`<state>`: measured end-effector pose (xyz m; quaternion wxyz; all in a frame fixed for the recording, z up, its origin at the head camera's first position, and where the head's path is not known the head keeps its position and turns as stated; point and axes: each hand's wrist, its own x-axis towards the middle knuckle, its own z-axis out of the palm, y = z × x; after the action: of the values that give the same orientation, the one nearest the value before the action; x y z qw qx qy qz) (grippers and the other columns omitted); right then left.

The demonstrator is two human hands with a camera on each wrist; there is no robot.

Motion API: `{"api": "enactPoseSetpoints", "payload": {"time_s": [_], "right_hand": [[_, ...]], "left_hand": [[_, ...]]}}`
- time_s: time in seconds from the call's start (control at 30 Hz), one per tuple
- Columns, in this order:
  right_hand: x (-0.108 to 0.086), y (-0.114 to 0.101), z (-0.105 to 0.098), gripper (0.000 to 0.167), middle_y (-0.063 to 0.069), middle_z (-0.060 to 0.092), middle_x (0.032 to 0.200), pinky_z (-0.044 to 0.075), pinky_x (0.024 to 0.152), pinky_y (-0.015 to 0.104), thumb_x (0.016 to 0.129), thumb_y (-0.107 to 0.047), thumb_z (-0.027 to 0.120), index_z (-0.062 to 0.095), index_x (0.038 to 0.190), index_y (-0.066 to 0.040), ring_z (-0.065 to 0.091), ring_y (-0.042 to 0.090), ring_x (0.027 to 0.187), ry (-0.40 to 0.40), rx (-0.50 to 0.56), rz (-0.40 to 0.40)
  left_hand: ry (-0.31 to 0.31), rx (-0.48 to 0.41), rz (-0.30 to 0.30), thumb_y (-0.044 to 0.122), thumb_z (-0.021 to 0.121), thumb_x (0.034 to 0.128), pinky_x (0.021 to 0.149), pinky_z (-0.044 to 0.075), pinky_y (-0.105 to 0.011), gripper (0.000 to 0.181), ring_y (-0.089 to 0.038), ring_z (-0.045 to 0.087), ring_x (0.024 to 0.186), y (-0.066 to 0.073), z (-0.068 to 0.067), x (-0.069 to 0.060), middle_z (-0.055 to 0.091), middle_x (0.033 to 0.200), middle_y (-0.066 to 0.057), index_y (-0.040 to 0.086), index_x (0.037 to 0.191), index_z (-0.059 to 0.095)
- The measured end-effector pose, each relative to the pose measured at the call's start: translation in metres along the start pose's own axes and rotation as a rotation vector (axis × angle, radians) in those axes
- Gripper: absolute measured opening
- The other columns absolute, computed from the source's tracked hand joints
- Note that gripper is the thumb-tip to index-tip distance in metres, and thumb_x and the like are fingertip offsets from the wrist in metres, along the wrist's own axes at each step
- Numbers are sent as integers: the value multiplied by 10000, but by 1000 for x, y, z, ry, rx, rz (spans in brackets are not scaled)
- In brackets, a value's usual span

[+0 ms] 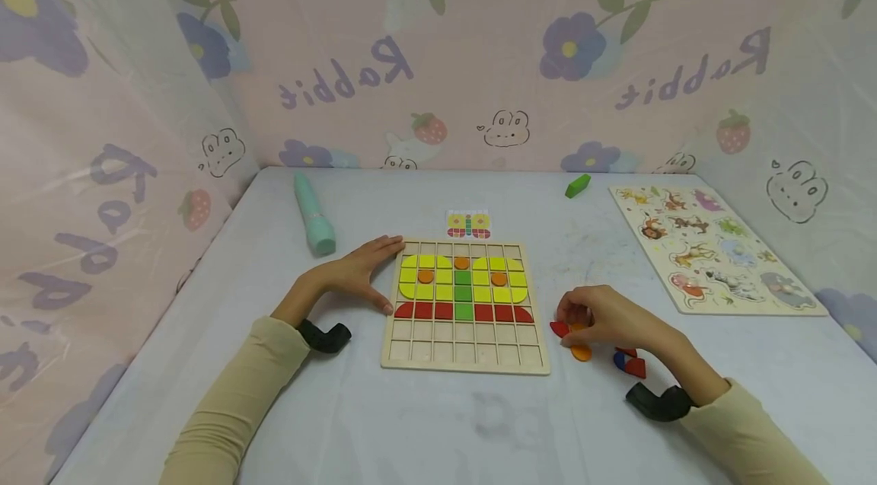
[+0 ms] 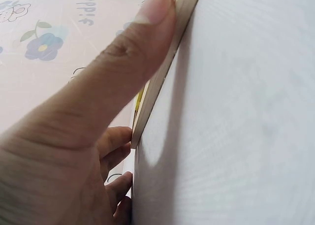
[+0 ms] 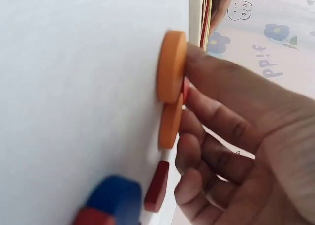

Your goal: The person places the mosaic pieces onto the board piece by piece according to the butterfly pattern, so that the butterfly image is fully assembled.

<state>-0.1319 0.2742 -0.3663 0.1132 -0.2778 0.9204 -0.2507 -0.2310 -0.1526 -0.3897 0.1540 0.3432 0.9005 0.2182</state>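
Observation:
A wooden grid board lies flat, holding yellow, orange, green and red tiles in a butterfly-like pattern; its two nearest rows are bare. My left hand rests at the board's left edge, thumb on the side and fingertips at the far corner. That thumb shows close up, fairly straight against the wooden edge. To the right of the board, my right hand pinches a small red tile between thumb and forefinger. Orange discs sit at those fingertips, partly hiding the red tile in the right wrist view.
Loose red and blue tiles lie beneath the right wrist. Behind the board is a small butterfly pattern card. A mint-green microphone-shaped object lies far left, a green block far back, an animal puzzle board at right.

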Motion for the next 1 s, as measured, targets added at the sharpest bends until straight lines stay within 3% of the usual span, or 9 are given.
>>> {"api": "enactPoseSetpoints", "payload": {"time_s": [0.2,0.5,0.73,1.0], "right_hand": [[1,-3,2,216,-97,583,797,460,601,211,772,-160,760,645,954,-174,514,88,705,18,15,-88],[17,-17,10,222,-115,595,881,459,641,240,808,-167,736,679,1021,-199,524,91,774,8,31,-267],[24,-23,14,235,-84,623,936,486,691,247,818,-128,720,671,1045,-164,542,89,802,-29,24,-286],[27,-25,13,234,-100,628,910,506,718,246,807,-194,738,632,1012,-151,558,71,807,-7,13,-206]], "left_hand": [[-2,-1,0,500,803,648,1127,101,-530,1124,-309,32,1429,0,0,0,118,1564,-72,97,1495,184],[-6,-9,-7,500,803,648,1130,94,-522,1122,-303,23,1430,1,0,1,113,1565,-64,102,1495,185],[-1,-9,-7,494,807,645,1131,91,-522,1122,-304,24,1430,1,0,0,116,1564,-65,100,1494,189],[0,-7,-12,498,806,643,1129,95,-525,1125,-300,22,1431,0,0,0,116,1565,-59,109,1496,184]]}}
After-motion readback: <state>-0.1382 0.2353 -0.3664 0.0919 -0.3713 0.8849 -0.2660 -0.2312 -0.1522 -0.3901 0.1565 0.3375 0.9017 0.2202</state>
